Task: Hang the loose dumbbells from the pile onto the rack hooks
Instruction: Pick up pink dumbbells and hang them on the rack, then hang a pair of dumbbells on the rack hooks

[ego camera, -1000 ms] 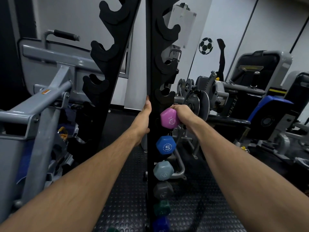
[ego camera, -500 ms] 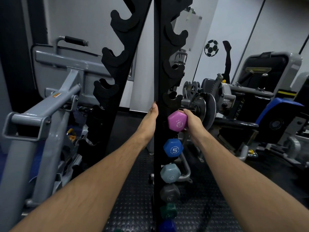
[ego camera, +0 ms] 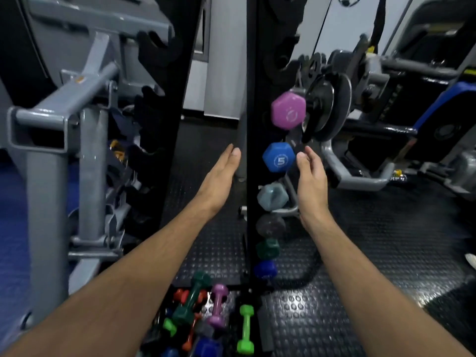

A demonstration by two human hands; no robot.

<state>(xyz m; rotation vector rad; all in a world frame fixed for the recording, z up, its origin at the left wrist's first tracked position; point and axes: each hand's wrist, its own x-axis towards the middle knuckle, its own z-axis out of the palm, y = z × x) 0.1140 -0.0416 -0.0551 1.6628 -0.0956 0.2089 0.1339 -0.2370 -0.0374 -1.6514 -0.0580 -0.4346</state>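
While the pink dumbbell (ego camera: pixel 288 110) hangs on the black rack (ego camera: pixel 253 124) above a blue one (ego camera: pixel 278 157), both the left hand (ego camera: pixel 221 176) and right hand (ego camera: pixel 310 179) hover empty with fingers straight, over the floor pile (ego camera: pixel 206 318).

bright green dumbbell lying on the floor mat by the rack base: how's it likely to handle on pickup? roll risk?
The bright green dumbbell is probably rigid and heavy for its size, though small beside those on the rack. Its smooth glossy coating may be a bit slippery. The ends look blurred; if they are faceted like the hung pink dumbbell, it should resist rolling.
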